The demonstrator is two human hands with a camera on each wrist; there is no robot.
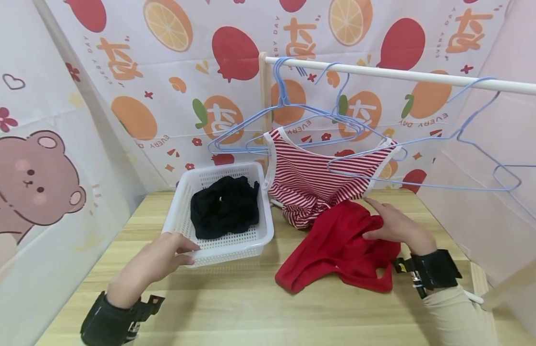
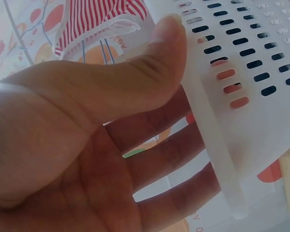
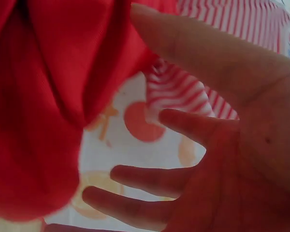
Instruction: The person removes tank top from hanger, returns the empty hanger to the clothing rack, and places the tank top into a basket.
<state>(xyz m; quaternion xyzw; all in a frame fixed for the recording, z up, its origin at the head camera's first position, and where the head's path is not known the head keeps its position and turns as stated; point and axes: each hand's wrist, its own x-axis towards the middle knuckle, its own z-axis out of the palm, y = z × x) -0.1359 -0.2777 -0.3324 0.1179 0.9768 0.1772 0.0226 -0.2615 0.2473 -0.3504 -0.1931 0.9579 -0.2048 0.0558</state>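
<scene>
With fingers and thumb on either side of its near-left rim, my left hand grips a white plastic basket. Inside the basket lies a crumpled black garment. My right hand is at the right side of a bunched red garment on the table. In the right wrist view its fingers are spread and straight, the thumb overlapping the edge of the red cloth. A red-and-white striped sleeveless top hangs behind the red garment, its lower part gathered on the table.
A white rail on a wooden post crosses the back right. Several blue wire hangers hang from it, one reaching forward at the right. The wooden table is backed by a fruit-printed cloth.
</scene>
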